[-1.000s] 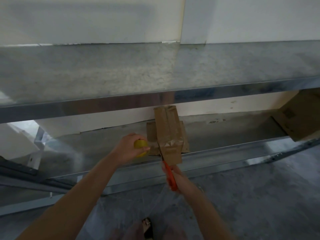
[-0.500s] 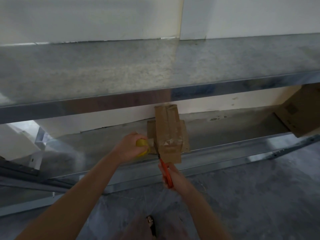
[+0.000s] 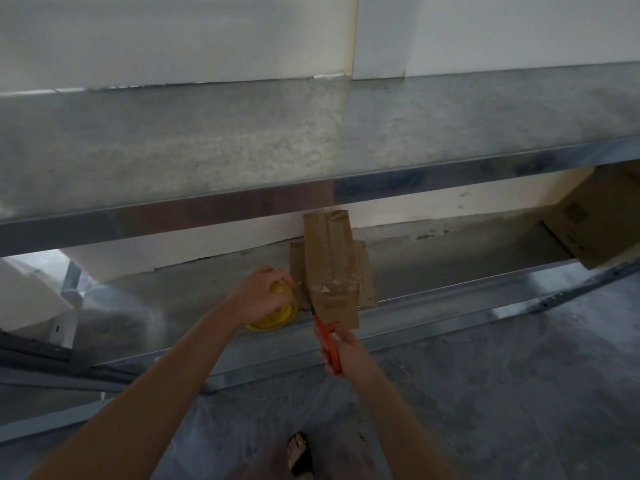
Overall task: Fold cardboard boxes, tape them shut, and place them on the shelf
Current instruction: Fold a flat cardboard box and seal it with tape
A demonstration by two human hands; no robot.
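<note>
Reaching both arms toward 12 o'clock; gripping tape roll (image 3: 277, 315) in left hand (image 3: 262, 295), scissors (image 3: 327, 341) in right hand (image 3: 349, 355), at 4 o'clock of left.

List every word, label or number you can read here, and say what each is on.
Nothing here is legible.
Big box at right: dark printed marks, too blurred to read.
Taped box: no print visible.
Tape roll and scissors: no lettering visible.
</note>
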